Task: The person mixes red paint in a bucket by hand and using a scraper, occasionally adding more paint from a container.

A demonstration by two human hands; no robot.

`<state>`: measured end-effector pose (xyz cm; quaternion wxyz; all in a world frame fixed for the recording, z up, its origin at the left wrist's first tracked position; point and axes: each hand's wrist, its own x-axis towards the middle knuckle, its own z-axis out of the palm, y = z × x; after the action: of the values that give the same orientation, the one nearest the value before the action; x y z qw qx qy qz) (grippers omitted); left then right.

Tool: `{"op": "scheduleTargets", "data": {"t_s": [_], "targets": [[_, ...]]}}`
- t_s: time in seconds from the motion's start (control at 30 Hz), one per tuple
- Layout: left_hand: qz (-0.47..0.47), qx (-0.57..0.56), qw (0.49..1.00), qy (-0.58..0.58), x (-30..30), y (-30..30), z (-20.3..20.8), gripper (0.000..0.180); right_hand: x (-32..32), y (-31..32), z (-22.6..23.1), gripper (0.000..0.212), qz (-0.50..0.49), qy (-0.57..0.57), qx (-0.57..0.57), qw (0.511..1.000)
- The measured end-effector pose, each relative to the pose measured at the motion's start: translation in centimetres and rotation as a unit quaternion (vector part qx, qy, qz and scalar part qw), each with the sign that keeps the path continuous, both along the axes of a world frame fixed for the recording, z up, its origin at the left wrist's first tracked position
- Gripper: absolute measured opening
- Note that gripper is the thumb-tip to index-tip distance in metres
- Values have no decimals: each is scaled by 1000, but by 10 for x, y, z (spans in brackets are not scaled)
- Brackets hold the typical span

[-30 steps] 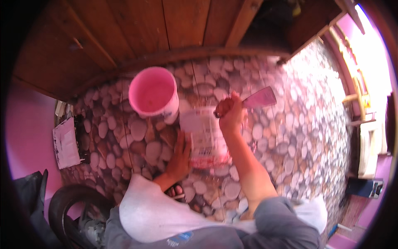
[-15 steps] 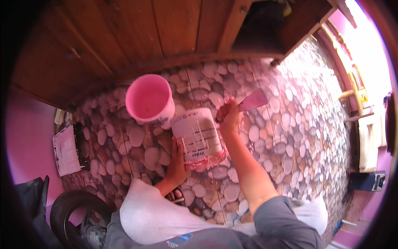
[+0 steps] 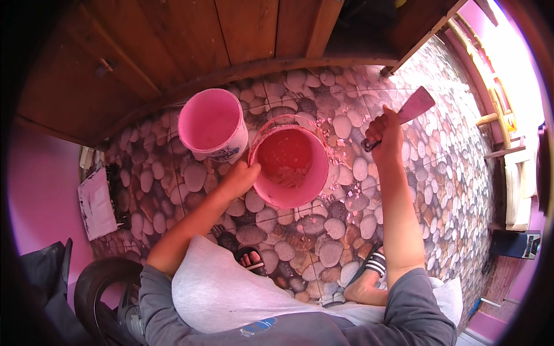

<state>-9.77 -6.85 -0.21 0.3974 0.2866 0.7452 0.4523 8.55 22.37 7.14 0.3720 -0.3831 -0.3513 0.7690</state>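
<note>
My left hand [image 3: 242, 177] grips the left side of a paint bucket [image 3: 318, 183], its fingers closed at the rim. The bucket's mouth faces up toward me; red dried paint coats its bottom, and loose flakes lie inside on the near side. Off to the right, my right hand [image 3: 385, 135] is closed around the handle of a putty knife [image 3: 416, 105], with the flat blade pointing up and away from the bucket. A second bucket [image 3: 232, 138], pink inside and white outside, stands upright just left of the first.
Pink paint flakes [image 3: 340, 153] litter the pebble-patterned floor right of the bucket. A wooden cabinet [image 3: 248, 34] borders the far side. At left are a paint-smeared white board [image 3: 97, 205] and a black tyre [image 3: 92, 294]. My sandalled feet [image 3: 251, 259] are close by.
The held bucket has turned from bottom toward me to mouth up, showing its inside. Flakes now lie scattered on the floor. My right hand has moved right and away with the putty knife.
</note>
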Motion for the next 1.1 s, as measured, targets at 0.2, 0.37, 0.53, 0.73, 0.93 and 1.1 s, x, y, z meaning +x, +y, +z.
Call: {"op": "scheduleTargets", "data": {"t_s": [0.2,0.37,0.53,0.73,0.93,1.1], "targets": [[31,1,999,-40,8,-4,-4,46,3,-38,-25,37,123,-184,41,974],[42,-28,995,-81,-2,-4,-3,46,6,-55,-40,41,224,-335,63,913],[102,43,977,-182,4,-2,18,46,7,-66,-31,68,348,-346,-15,871],[69,147,986,26,4,-4,40,50,-16,-88,5,71,303,-248,-18,920],[57,256,958,119,-39,-19,119,70,-74,-79,46,58,294,-118,93,944],[-12,444,881,-165,-123,-71,105,89,-143,-110,60,52,356,-34,223,907]]}}
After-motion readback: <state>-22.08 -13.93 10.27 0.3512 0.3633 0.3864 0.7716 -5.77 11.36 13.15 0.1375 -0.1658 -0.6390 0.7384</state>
